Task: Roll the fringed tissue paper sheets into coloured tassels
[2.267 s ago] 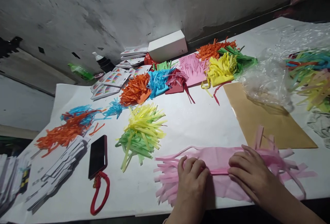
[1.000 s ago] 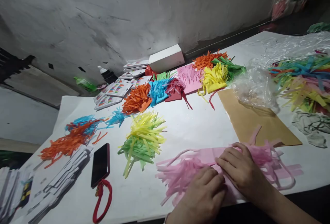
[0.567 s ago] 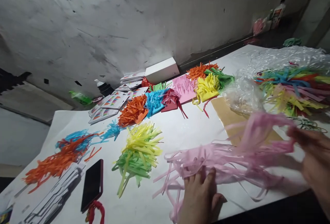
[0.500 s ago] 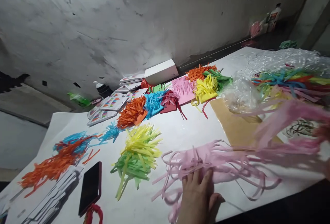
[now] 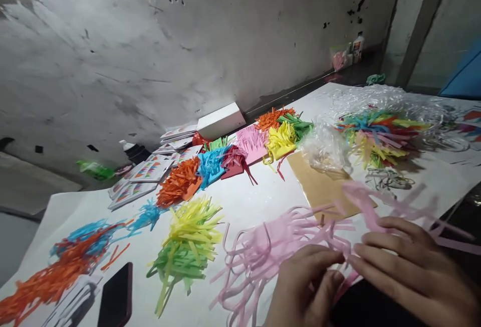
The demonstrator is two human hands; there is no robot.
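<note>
Left hand: my left hand (image 5: 306, 287) pinches the pink fringed tissue-paper strip (image 5: 274, 244) at the table's near edge.
Right hand: my right hand (image 5: 408, 267) grips the same strip, fingertips meeting the left's.
Strip: it trails across the white paper-covered table (image 5: 259, 196).
Beyond: yellow-and-green fringe pile (image 5: 188, 247), brown card sheet (image 5: 319, 186), row of coloured fringes (image 5: 233, 156), white box (image 5: 220, 120).

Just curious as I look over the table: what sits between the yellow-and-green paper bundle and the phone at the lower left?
In the head view, only bare white table covering lies between the yellow-and-green bundle and the phone.
</note>
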